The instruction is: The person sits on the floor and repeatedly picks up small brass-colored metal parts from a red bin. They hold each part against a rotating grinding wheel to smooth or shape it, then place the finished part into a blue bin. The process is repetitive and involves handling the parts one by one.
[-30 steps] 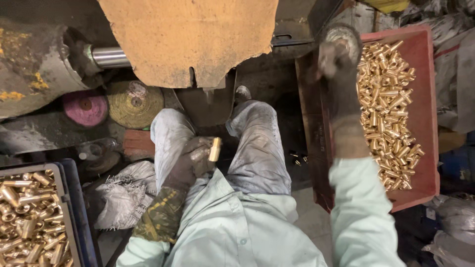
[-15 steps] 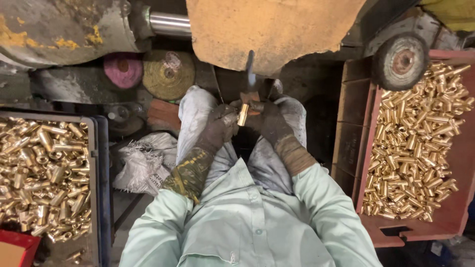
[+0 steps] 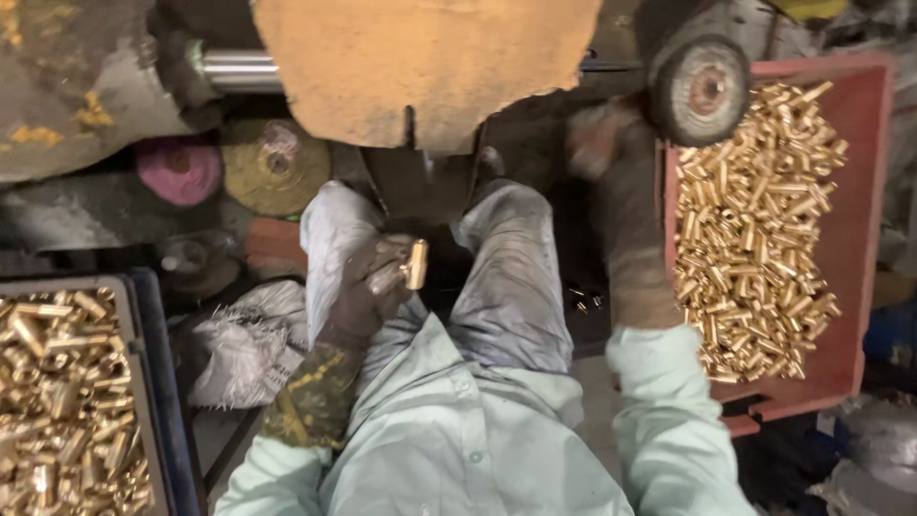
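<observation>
My left hand [image 3: 368, 287], in a dirty dark glove, holds a small brass tube piece [image 3: 415, 264] above my left thigh. My right hand [image 3: 597, 141], also gloved and blurred by motion, is stretched out to the right near the edge of a red tray [image 3: 864, 229] filled with several brass pieces [image 3: 755, 229]. I cannot tell whether the right hand holds anything. I sit with knees apart below a large orange-dusted guard [image 3: 420, 67].
A dark blue tray [image 3: 158, 382] of brass pieces lies at lower left. A pink buffing wheel [image 3: 179, 170] and a yellow one [image 3: 275, 164] lie on the floor. A metal shaft [image 3: 234, 69], a small wheel [image 3: 702, 88] and a white sack [image 3: 248, 339] are nearby.
Both hands were together on the brass piece in front of me. The right hand has since swung out toward the red tray, while the left keeps the piece.
</observation>
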